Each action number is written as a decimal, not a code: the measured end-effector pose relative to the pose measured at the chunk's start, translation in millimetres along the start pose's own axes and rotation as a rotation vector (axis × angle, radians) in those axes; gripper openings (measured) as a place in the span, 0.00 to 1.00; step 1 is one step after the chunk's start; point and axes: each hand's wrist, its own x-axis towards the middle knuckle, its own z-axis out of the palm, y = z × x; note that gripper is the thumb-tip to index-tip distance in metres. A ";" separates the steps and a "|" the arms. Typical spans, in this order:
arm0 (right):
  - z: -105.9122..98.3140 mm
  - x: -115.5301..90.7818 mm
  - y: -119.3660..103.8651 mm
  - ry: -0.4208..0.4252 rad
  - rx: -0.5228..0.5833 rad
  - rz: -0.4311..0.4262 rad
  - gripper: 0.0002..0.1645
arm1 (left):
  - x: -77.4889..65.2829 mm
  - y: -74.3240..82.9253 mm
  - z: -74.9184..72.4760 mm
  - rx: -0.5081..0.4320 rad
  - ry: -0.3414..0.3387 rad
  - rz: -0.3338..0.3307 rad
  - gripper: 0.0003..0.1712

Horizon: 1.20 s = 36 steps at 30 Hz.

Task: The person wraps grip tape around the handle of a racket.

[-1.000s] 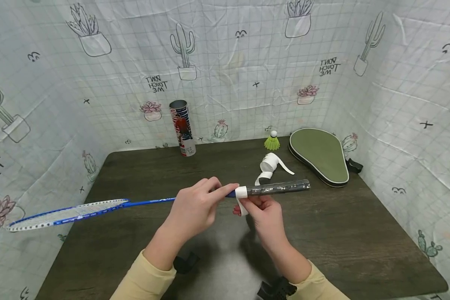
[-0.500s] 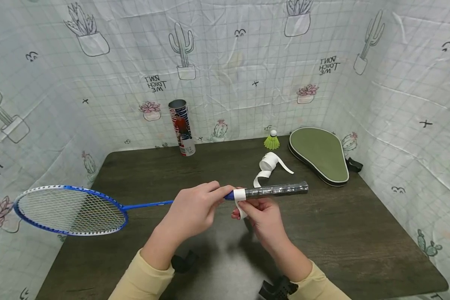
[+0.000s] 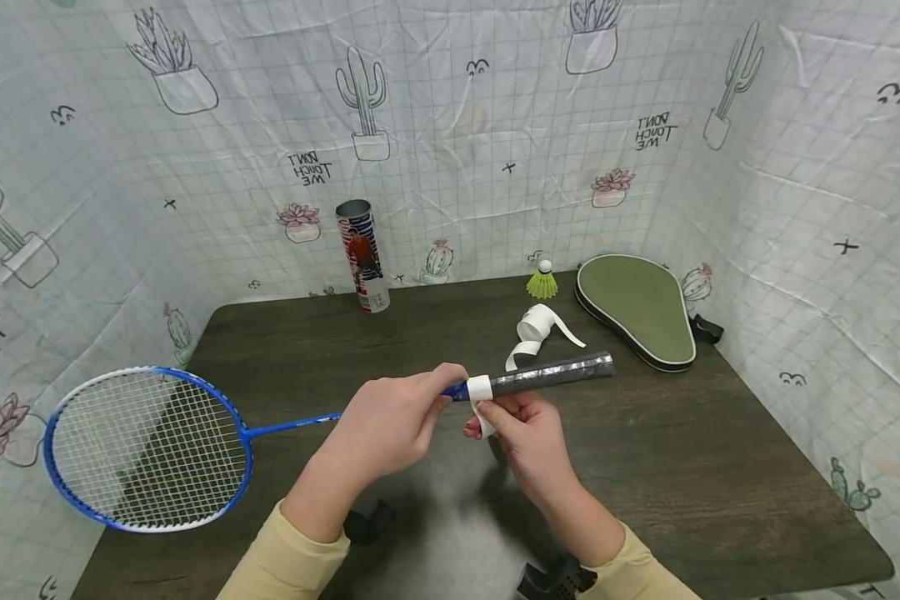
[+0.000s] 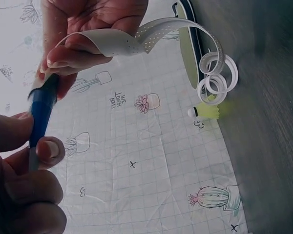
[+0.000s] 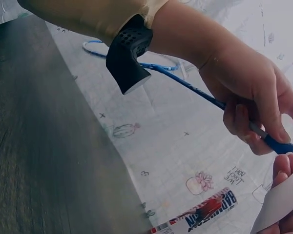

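A blue and white badminton racket (image 3: 150,450) is held across the front of me, its strung head to the left. My left hand (image 3: 390,421) grips it at the blue cone where shaft meets handle. The dark, shiny handle (image 3: 555,375) points right, with a turn of white grip tape (image 3: 480,387) around its near end. My right hand (image 3: 528,437) pinches the tape just below the handle, thumb on top. In the left wrist view the perforated tape (image 4: 117,41) passes over the right hand's fingers and runs to loose coils (image 4: 217,78).
The tape's roll (image 3: 536,323) lies on the dark table (image 3: 682,467) behind the handle. A yellow shuttlecock (image 3: 543,281) and a green paddle case (image 3: 637,308) are at the back right. An upright shuttlecock tube (image 3: 363,258) stands at the back left. Patterned cloth (image 3: 450,125) surrounds the table.
The racket has rolled about its shaft, so its head turned from nearly edge-on to facing up toward the camera. The handle end tilts slightly up. My right hand still pinches the tape.
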 end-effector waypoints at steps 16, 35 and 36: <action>14.8 -1.8 -6.3 0.169 0.012 0.140 0.06 | 1.9 1.6 3.5 0.185 0.105 0.066 0.17; 18.1 -8.2 -11.1 0.143 -0.090 0.084 0.08 | 1.9 2.1 7.2 0.209 0.169 0.015 0.10; 18.1 -8.7 -11.2 0.138 -0.108 0.071 0.09 | 1.8 2.3 6.6 0.204 0.160 0.009 0.11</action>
